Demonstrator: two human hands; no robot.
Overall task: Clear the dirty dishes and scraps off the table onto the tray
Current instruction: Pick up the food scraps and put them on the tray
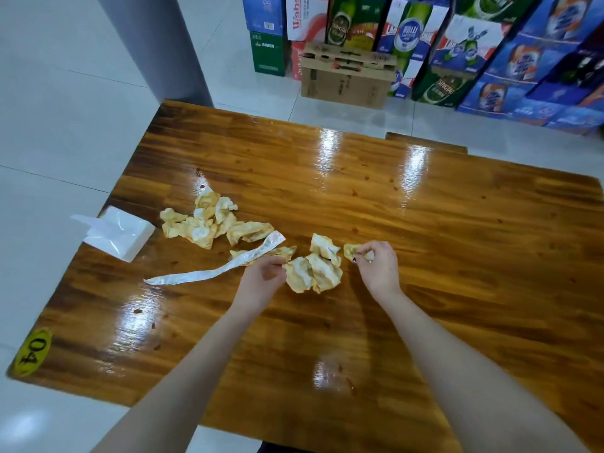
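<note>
Glossy wooden worktop [425,256], lights glaring off it, with a yellow oval 04 sticker [31,353] on the near-left corner. A white tissue pack [119,235] sits on the left edge, hanging partly over it. Near that there's a pile of greasy crumpled napkins [209,220], then a long paper strip [202,274] lying diagonally. A second napkin clump [315,271] sits near the middle, a small wad [351,251] just right of it. Little reddish specks [138,311] are dotted around.
</note>
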